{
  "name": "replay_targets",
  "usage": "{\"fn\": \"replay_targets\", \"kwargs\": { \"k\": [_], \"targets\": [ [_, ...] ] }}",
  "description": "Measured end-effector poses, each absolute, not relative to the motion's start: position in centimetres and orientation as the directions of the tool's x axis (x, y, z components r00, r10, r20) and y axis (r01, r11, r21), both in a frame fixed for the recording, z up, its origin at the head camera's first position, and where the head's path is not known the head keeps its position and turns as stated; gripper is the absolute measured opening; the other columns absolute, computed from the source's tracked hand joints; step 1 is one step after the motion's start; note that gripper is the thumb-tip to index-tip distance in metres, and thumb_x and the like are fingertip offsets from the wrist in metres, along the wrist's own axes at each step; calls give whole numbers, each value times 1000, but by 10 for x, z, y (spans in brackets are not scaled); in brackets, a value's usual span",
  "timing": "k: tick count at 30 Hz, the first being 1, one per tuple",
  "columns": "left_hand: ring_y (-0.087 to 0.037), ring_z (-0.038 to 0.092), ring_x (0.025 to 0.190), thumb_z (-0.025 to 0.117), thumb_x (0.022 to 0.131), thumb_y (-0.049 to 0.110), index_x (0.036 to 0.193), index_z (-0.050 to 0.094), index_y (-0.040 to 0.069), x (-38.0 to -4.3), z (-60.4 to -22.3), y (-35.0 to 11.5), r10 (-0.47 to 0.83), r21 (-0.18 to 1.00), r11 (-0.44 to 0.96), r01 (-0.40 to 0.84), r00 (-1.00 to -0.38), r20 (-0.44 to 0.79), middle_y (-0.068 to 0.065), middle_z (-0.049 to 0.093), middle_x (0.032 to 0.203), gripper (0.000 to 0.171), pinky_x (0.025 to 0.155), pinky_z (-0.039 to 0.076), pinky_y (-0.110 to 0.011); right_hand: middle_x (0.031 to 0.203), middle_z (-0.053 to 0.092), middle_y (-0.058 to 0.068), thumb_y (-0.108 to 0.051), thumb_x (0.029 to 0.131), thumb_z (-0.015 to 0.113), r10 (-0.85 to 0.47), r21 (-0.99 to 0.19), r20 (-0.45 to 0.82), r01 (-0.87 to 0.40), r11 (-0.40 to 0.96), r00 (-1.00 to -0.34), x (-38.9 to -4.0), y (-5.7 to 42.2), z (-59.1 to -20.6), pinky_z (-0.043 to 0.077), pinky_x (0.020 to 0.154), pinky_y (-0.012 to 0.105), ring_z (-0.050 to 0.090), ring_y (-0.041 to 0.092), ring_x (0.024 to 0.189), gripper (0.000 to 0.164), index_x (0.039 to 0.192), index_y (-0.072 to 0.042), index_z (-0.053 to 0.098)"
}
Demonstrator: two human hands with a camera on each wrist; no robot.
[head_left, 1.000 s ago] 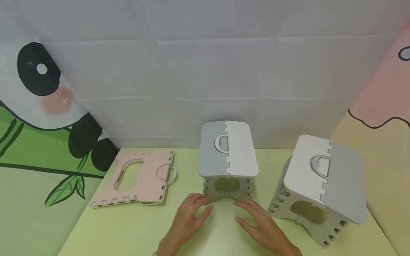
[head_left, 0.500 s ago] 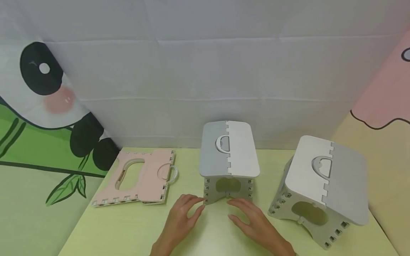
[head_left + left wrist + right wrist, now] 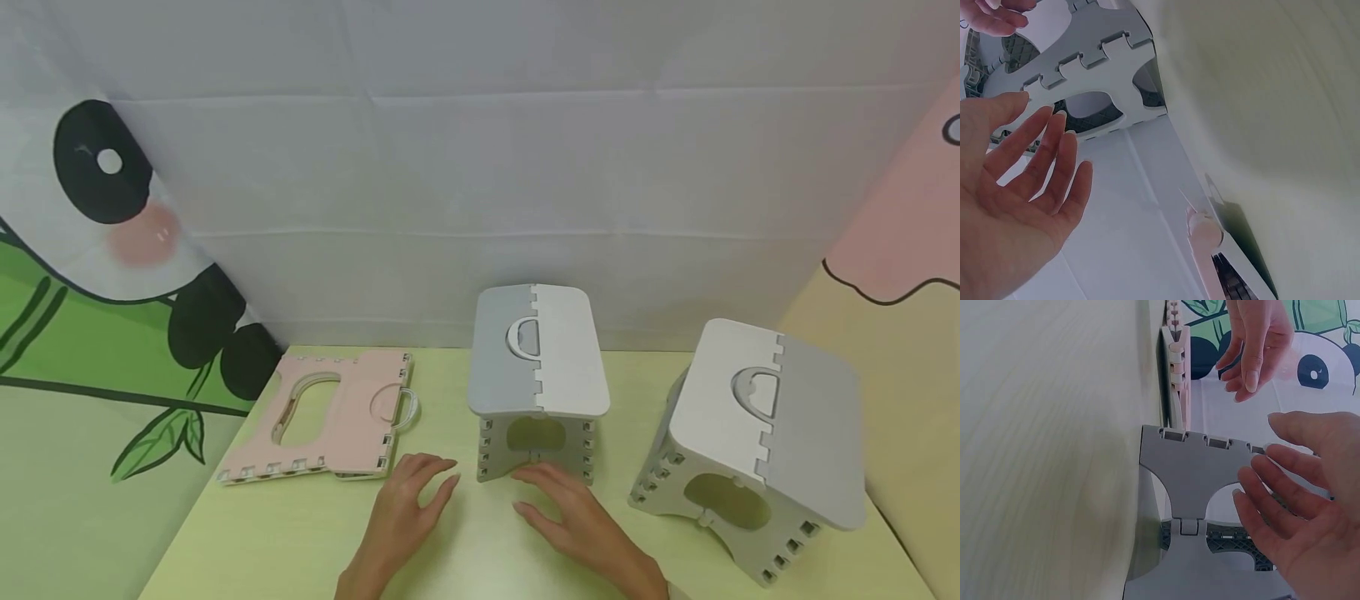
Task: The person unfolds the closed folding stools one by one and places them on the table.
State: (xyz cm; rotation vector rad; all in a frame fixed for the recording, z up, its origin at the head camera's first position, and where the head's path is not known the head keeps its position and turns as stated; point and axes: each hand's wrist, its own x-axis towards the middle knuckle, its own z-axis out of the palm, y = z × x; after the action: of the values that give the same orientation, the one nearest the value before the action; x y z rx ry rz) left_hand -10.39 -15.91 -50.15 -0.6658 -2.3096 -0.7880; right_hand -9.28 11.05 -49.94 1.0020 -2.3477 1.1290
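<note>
My left hand hovers above the table with fingers relaxed and loosely bent, holding nothing, between the pink folded step stool and the small grey-and-white step stool. The small stool stands unfolded, its carry handle lying on top. In front of its near end is my right hand, whose fingertips overlap the lower edge in the head view. Seen in the right wrist view, that hand's fingers are spread and hold nothing. The pink stool lies flat, its handle sticking out to the right.
A larger white-and-grey step stool stands unfolded and angled at the right of the pale yellow table. Behind the table hangs a white cloth. Cartoon-printed cloths flank it on both sides.
Both hands have moved left. The left hand has drawn away from the small stool's near left corner, while the right hand has shifted across its front. The stools have kept their places.
</note>
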Motion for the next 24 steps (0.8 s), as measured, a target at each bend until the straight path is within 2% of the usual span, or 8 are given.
{"fn": "replay_targets", "kwargs": {
  "k": [5, 12, 15, 19, 24],
  "targets": [
    [-15, 65, 93, 88, 79, 7, 102, 78, 11, -103, -501, -168, 240, 371, 720, 587, -711, 661, 2, 70, 99, 25, 75, 57, -34, 122, 67, -3, -11, 92, 78, -456, -545, 575, -734, 406, -679, -95, 103, -500, 56, 95, 37, 65, 16, 114, 36, 126, -12, 68],
    [-16, 65, 95, 89, 79, 5, 101, 78, 11, -100, -500, -182, 215, 374, 747, 550, -732, 647, 1, 71, 97, 25, 97, 52, -50, 121, 68, -2, -12, 93, 78, -471, -544, 568, -738, 400, -674, -98, 93, -499, 55, 96, 38, 64, 16, 115, 35, 126, -13, 68],
    [-17, 65, 94, 89, 78, 4, 101, 78, 10, -99, -501, -188, 208, 367, 757, 541, -731, 650, 0, 71, 97, 26, 90, 56, -47, 122, 68, 1, -12, 94, 77, -482, -546, 558, -736, 400, -676, -99, 89, -499, 55, 95, 38, 64, 17, 115, 35, 127, -14, 68],
    [-18, 64, 93, 90, 76, 3, 100, 78, 9, -98, -502, -196, 199, 358, 764, 537, -723, 661, -1, 71, 96, 28, 75, 59, -40, 124, 68, 3, -12, 94, 76, -493, -544, 551, -738, 399, -673, -100, 83, -500, 55, 96, 39, 63, 19, 117, 35, 128, -13, 67],
    [-18, 64, 92, 90, 76, 2, 100, 78, 7, -98, -503, -204, 190, 351, 774, 526, -723, 664, -2, 71, 97, 27, 73, 59, -39, 127, 66, 0, -13, 95, 75, -502, -556, 536, -731, 394, -679, -100, 76, -500, 55, 98, 38, 63, 19, 119, 34, 128, -13, 67]
  ]
}}
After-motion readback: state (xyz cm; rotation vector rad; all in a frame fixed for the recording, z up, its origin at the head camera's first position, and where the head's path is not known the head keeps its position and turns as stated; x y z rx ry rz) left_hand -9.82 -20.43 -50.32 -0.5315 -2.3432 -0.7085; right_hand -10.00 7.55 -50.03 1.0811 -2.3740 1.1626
